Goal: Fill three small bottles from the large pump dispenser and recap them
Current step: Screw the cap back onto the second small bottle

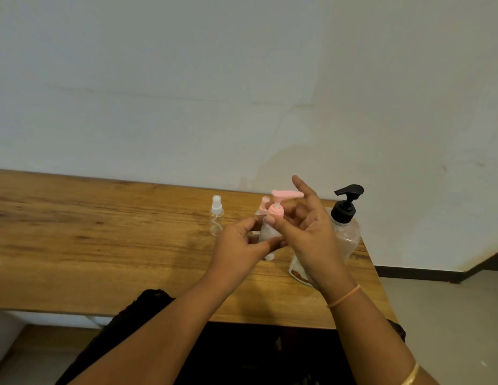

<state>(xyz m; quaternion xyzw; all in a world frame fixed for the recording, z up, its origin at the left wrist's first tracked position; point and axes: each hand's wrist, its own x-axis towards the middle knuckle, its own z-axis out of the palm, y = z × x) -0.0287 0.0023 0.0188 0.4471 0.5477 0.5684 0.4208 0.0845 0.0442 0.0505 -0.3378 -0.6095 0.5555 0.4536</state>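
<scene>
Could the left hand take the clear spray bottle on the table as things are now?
Probably not at once. The left hand holds the pink-pump bottle, so it is busy. The spray bottle stands close by it, with nothing between.

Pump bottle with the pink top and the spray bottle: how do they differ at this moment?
The pump bottle is held by the left hand, the right hand pinching its pink collar; the spray bottle stands untouched on the table. The pump bottle's top is pink with a long spout; the spray bottle's is white. The pump bottle looks cloudy, the spray bottle clear. Both are small and capped.
</scene>
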